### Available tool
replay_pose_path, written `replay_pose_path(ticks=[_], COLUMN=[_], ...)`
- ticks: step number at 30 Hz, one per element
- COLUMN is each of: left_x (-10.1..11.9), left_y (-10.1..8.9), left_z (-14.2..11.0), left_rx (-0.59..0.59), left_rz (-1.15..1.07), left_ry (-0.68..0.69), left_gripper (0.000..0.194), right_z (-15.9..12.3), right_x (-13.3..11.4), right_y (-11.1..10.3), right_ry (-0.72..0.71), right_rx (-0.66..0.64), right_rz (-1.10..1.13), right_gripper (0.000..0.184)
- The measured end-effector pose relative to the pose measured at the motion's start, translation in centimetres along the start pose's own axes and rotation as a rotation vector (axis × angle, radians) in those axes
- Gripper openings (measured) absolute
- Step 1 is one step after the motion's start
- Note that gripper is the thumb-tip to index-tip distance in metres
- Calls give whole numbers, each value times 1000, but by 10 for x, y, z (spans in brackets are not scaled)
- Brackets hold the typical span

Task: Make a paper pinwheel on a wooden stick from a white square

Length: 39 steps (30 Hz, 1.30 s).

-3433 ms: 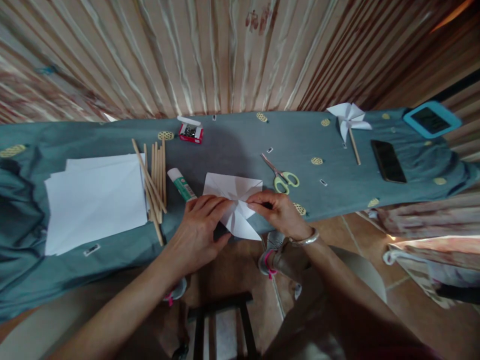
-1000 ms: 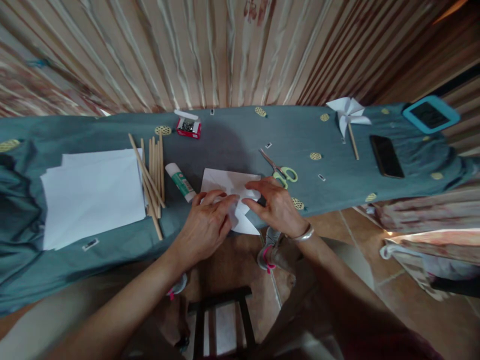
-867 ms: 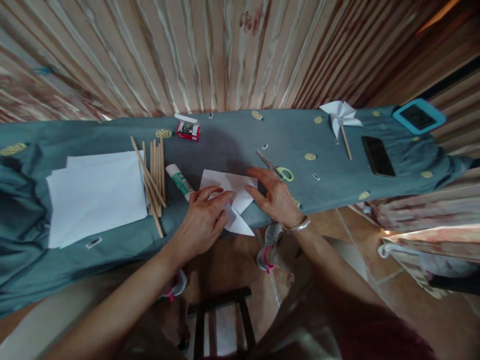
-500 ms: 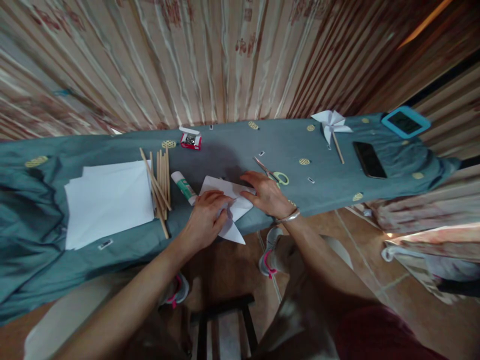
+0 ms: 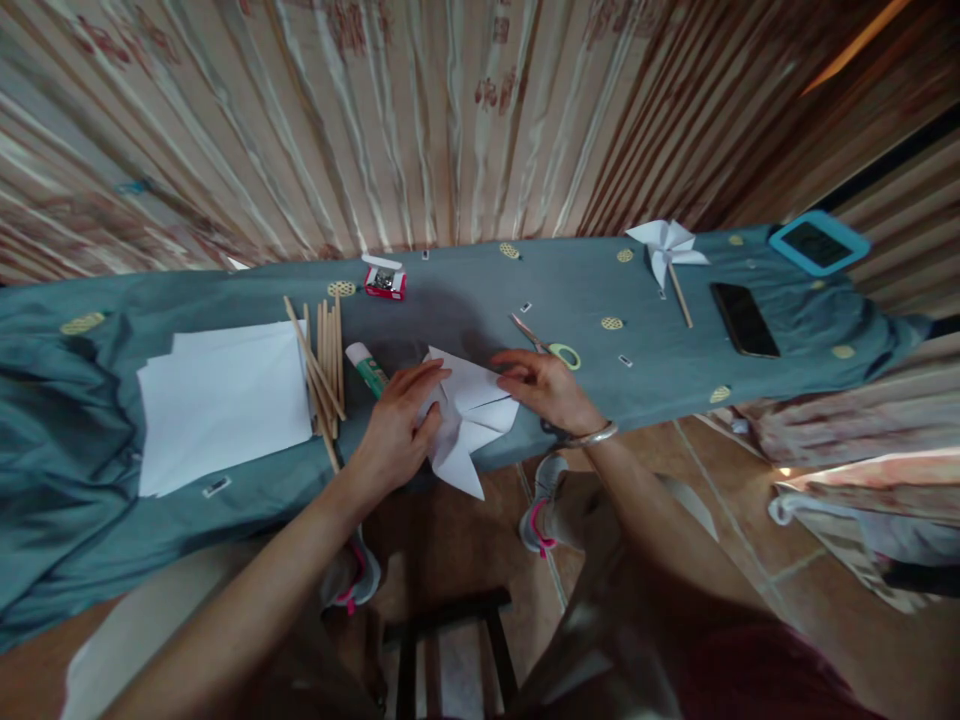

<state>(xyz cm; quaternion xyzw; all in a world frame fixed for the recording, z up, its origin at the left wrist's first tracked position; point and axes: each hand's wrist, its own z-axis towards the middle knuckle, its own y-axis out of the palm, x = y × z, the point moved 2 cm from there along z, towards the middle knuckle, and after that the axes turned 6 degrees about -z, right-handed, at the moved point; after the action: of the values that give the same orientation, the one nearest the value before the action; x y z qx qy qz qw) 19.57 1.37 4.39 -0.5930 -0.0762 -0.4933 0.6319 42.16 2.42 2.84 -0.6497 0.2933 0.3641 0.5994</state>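
A white paper square with slits cut into it [image 5: 476,400] is in front of me at the near edge of the cloth-covered table. One pointed flap of it hangs past that edge. My left hand [image 5: 397,425] grips its left side between thumb and fingers. At the upper right edge, my right hand [image 5: 551,393] pinches the paper, with a bracelet on that wrist. Beside my left hand lies a glue stick [image 5: 366,370], partly covered by the fingers. Scissors with pale green handles [image 5: 555,352] rest just beyond my right hand.
Left are a stack of white paper [image 5: 225,410] and several wooden sticks [image 5: 330,350]. An opened small red box of metal pins [image 5: 385,280] stands further back. At right lie a finished paper pinwheel [image 5: 667,250], a phone [image 5: 745,320] and a blue-framed tablet [image 5: 819,243].
The paper has turned and spread out more, showing its slits and flaps. My left hand has shifted slightly left, and my right hand has moved right and closed on the paper's edge.
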Motion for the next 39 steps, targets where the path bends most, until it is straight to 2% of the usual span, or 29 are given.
replay_pose_path(ticks=[4, 6, 10, 12, 15, 19, 20, 22, 25, 27, 29, 31, 33, 35, 39], left_x=[-3, -4, -5, -5, -4, -4, -4, -5, -4, -1, 4, 8, 12, 13, 14], left_y=[-6, -6, -5, -5, -6, -9, -9, -9, -3, 4, 10, 15, 19, 21, 23], left_z=[4, 4, 4, 4, 7, 10, 11, 13, 14, 14, 13, 13, 13, 14, 16], left_rx=[44, 51, 38, 39, 60, 96, 105, 103, 29, -29, -70, -96, -117, -140, -169], left_rz=[6, 14, 24, 25, 34, 51, 55, 66, 85, 102, 125, 152, 185, 211, 207], left_ry=[-23, -27, -41, -45, -40, -36, -35, -27, 17, 59, 91, 105, 102, 97, 102], left_gripper=[41, 41, 41, 42, 43, 45, 45, 43, 39, 35, 33, 31, 31, 31, 30], right_z=[-3, -8, -22, -30, -37, -40, -41, -43, -47, -49, -51, -53, -54, -55, -54], right_x=[20, 25, 16, 6, -9, -17, -16, -14, -9, -6, -3, -1, 0, 0, -2], right_y=[-20, -27, -18, -5, 12, 13, 9, -1, -19, -27, -28, -25, -20, -16, -11], right_ry=[167, 216, 202, 235, 281, 298, 298, 262, 153, 51, -91, -212, -254, -261, -274], right_rx=[352, 424, 308, 194, 2, -64, -63, -42, 64, 132, 112, -6, -131, -199, -226], right_rz=[126, 117, 115, 228, 440, 541, 482, 217, -288, -466, -509, -480, -434, -403, -396], right_gripper=[27, 29, 35, 41, 40, 42, 41, 36, 30, 19, 29, 48, 61, 66, 58])
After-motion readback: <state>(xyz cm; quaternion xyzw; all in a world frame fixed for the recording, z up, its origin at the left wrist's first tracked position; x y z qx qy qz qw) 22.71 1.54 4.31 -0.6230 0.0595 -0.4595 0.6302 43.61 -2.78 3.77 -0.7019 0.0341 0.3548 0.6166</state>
